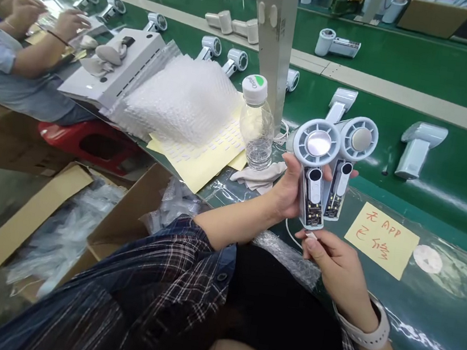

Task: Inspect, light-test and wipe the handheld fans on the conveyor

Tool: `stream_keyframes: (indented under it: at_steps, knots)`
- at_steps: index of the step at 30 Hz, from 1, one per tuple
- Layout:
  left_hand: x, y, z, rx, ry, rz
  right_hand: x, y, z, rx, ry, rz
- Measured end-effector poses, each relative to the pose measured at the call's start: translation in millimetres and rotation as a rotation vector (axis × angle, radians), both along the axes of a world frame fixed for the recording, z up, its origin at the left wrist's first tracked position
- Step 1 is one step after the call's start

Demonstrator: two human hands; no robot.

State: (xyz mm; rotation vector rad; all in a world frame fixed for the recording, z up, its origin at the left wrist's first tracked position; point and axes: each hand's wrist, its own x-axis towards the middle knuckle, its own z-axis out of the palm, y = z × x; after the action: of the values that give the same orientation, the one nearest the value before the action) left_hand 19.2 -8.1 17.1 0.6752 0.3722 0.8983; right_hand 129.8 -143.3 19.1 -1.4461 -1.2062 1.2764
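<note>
Two light-blue handheld fans, a nearer one point(317, 143) and a farther one point(359, 139), are side by side in my left hand point(289, 192), round heads up. Their handle fronts are open, showing dark circuit boards and a white oval piece on each. My left thumb lies beside the nearer fan's head, and fingertips show behind the handles. My right hand point(330, 256) pinches a small white plug point(310, 234) at the bottom end of the nearer fan's handle. A thin white cable point(290, 235) curves away from the plug. Whether the plug is seated is too small to tell.
A clear bottle point(256, 132) stands by a metal post point(274, 42), near bubble wrap point(183, 96) and yellow sheets. A handwritten note point(382, 239) lies right. Several fans line the green bench point(386, 63). An open carton point(117, 211) is lower left; another person's hands point(68, 25) are upper left.
</note>
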Motion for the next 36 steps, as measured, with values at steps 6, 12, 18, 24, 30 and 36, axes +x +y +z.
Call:
stream_keyframes:
  at_steps: [6,12,18,24,30,36]
  knots:
    - [-2,1,3.1,0.010,-0.104,0.010,-18,0,-3.8,0.055,0.178,-0.100]
    - [2,-7,1.2,0.050,0.012,0.089,-32,-2,-3.7,0.074,0.372,-0.196]
    - [2,-11,-1.0,-0.032,-0.001,0.063,-17,-8,-10.6,0.159,0.062,-0.151]
    - [-2,-8,6.9,-0.175,-0.087,0.022,-14,-13,-14.9,0.279,0.009,-0.211]
    - [2,-12,1.0,0.021,-0.029,0.008,-29,-6,-10.2,0.170,0.229,-0.339]
    - [7,-21,-6.7,0.073,0.053,0.044,-39,-10,-12.3,0.148,0.410,-0.403]
